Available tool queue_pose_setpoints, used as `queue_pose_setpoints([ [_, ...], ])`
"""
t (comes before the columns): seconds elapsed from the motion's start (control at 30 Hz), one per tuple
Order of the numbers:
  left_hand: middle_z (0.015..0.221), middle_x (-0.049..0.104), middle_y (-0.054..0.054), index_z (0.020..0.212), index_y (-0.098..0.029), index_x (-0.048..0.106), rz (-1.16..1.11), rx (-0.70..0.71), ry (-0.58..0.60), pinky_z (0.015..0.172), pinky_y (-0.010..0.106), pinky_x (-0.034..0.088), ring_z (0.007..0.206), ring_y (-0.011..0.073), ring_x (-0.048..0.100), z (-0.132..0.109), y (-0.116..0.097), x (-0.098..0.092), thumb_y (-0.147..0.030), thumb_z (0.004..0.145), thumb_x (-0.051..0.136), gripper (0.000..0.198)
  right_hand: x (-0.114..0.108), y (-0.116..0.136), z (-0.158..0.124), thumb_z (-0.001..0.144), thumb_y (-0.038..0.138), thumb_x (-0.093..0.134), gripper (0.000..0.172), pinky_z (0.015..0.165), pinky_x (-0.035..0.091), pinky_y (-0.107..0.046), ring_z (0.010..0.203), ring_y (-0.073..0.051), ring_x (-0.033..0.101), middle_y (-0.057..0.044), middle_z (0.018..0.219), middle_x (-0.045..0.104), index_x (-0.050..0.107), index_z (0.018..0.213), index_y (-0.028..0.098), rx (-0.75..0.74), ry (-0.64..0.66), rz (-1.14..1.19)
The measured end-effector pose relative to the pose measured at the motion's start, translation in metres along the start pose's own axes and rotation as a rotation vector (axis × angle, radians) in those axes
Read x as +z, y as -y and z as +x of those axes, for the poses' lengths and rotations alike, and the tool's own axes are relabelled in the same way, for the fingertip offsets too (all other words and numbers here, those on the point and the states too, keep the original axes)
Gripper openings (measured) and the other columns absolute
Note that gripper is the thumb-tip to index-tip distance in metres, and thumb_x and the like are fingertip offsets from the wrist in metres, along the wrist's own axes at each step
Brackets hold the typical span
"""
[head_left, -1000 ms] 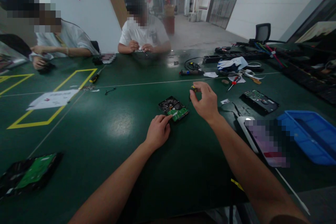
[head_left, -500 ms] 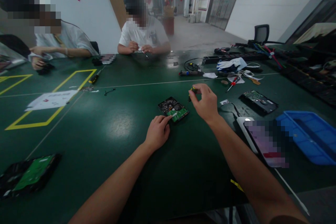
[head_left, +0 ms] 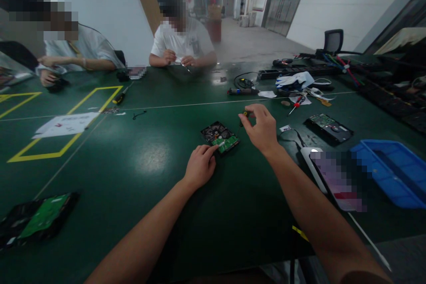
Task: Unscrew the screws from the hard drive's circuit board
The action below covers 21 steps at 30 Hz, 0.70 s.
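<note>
A hard drive [head_left: 214, 132] with a green circuit board lies on the dark green table [head_left: 133, 195], in front of me. My left hand [head_left: 200, 166] rests at its near left edge, the index finger extended onto the circuit board. My right hand [head_left: 261, 128] is just right of the drive, its fingers pinched round the yellow and black handle of a screwdriver [head_left: 245, 114]. The screwdriver's shaft slants down toward the drive's right edge; its tip is too small to make out.
Two more drives lie at the right [head_left: 329, 128] and lower left [head_left: 40, 219]. A blue tray [head_left: 396, 173] and a phone-like device [head_left: 336, 182] are at the right. Tools, a glove [head_left: 294, 80] and cables lie beyond. Two people sit across the table.
The view has shifted very slightly. The screwdriver handle has turned a little in my right hand; both hands otherwise keep their places.
</note>
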<state>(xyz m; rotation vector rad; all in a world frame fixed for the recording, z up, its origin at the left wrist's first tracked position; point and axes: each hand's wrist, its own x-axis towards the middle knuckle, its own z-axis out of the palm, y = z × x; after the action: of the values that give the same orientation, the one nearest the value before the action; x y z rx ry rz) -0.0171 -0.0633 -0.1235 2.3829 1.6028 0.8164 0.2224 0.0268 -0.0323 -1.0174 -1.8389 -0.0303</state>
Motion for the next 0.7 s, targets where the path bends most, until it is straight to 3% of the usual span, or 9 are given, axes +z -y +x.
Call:
queue_pose_setpoints([
  [0.23,0.117,0.064,0.011,0.142,-0.023,0.057,-0.002,0.001,0.005,0.093,0.045,0.051,0.107,0.0278,0.058,0.0000,-0.0009,-0.0010,-0.017,0.095,0.050,0.048,0.0004,0.0012,0.0009,0.096,0.023,0.057,0.023,0.093,0.056,-0.049,0.110,-0.028,0.063,-0.011,0.117,0.064,0.059,0.120,0.025,-0.024,-0.004,-0.002],
  [0.4,0.116,0.064,0.011,0.142,-0.023,0.057,0.002,0.001,0.003,0.093,0.045,0.051,0.107,0.0278,0.058,-0.0002,-0.0008,-0.0013,-0.016,0.094,0.051,0.049,-0.0001,-0.0008,0.0001,0.096,0.028,0.062,0.019,0.088,0.057,-0.048,0.100,-0.027,0.065,-0.010,0.113,0.065,0.059,0.115,0.026,0.013,-0.012,-0.003],
  [0.7,0.115,0.064,0.012,0.142,-0.023,0.057,0.003,0.004,0.005,0.093,0.045,0.051,0.107,0.0279,0.058,0.0005,0.0003,-0.0005,-0.016,0.095,0.050,0.049,0.0021,-0.0003,0.0011,0.097,0.027,0.059,0.020,0.091,0.057,-0.049,0.109,-0.029,0.064,-0.011,0.116,0.064,0.060,0.116,0.025,-0.004,-0.020,0.019],
])
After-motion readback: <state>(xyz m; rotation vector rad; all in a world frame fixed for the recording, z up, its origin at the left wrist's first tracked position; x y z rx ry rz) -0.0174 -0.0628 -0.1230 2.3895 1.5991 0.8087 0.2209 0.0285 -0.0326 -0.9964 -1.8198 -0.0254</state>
